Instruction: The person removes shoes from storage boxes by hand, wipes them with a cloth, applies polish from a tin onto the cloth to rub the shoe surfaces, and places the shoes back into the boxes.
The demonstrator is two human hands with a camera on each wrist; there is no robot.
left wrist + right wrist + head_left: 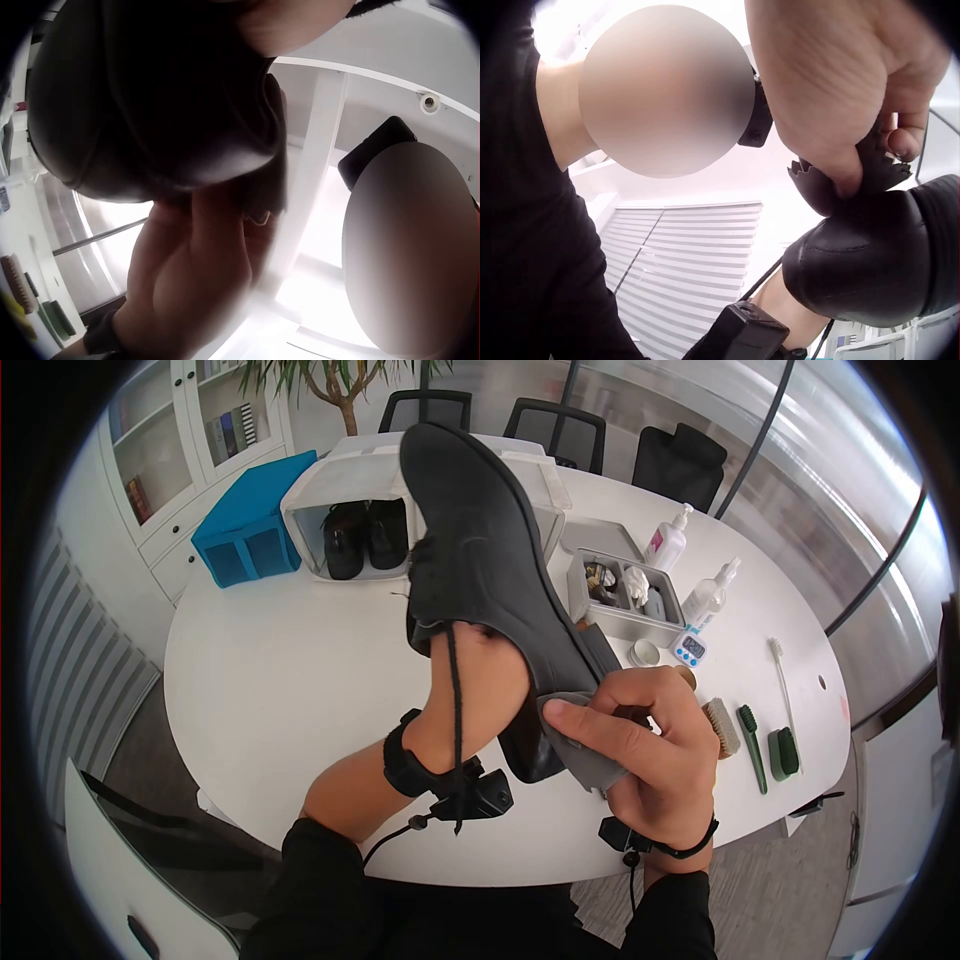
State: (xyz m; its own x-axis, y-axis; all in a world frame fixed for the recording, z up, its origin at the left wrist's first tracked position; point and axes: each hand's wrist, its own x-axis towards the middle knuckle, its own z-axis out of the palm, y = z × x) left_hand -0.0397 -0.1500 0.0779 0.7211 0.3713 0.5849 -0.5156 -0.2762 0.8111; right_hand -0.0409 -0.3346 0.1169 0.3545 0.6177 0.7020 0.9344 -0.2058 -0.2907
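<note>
We hold one black leather shoe (490,560) up above the table (290,660), sole facing us. Our left hand (475,695) is pushed inside its opening, so we cannot tell how the fingers lie. Our right hand (640,750) pinches one grey cloth (580,745) against the heel, just beside the left wrist. We judge the step is wiping the heel; next, the cloth should travel along the sole edge. Beyond the grip we count two more shoes (365,535) in the box and three brushes (750,735).
</note>
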